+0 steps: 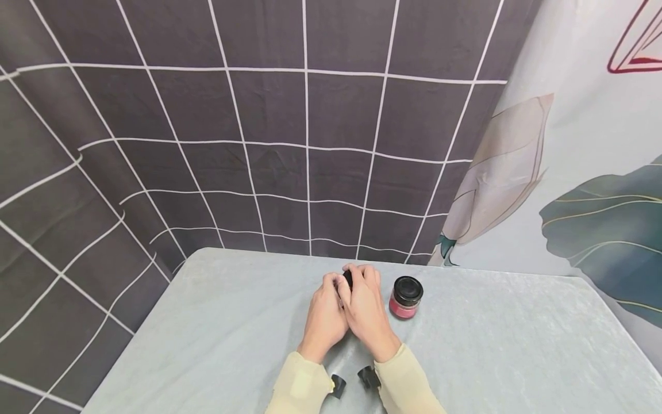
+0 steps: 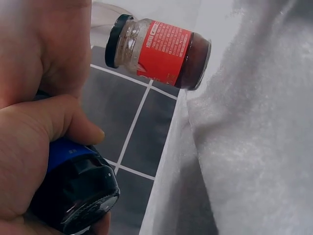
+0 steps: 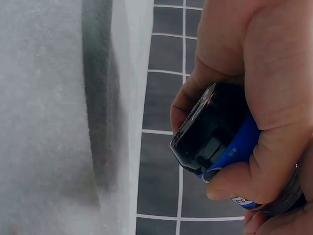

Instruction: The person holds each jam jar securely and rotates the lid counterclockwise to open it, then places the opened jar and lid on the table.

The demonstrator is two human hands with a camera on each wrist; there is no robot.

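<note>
Sleeves, two (image 1: 302, 385), pale yellow, each with a black wrist piece (image 1: 338, 386) at its inner side; foremost in the head view.

Left hand (image 1: 326, 316): gripping; thumb laid across the label, hand wrapped round the body of the blue-labelled jar (image 3: 220, 134).

Right hand (image 1: 364, 307): fingers curled over the jar's upper end, pressed close against the left hand. Exact placing of its fingertips: cannot tell, partly hidden.

Blue-labelled jar: dark body, one, held between both hands above the table (image 1: 507, 345), tilted, base downward and toward the wearer. A black part shows between the hands in the head view; whether it is the lid, cannot tell.

Red-labelled jar (image 1: 405, 298): one, black lid on, upright on the table, just beside the right hand, apart from it.

Backdrop: dark curtain with white grid (image 1: 269, 115); pale leaf-printed curtain at right.

Handling note, by judgement: this two-handed hold is best served by a firm left grip low on the body and the right hand squarely over the upper end. Even pressure should prevent slipping on smooth glass; a more upright base would guard the contents. Right elbow and knuckles want clearance from the red-labelled jar.
</note>
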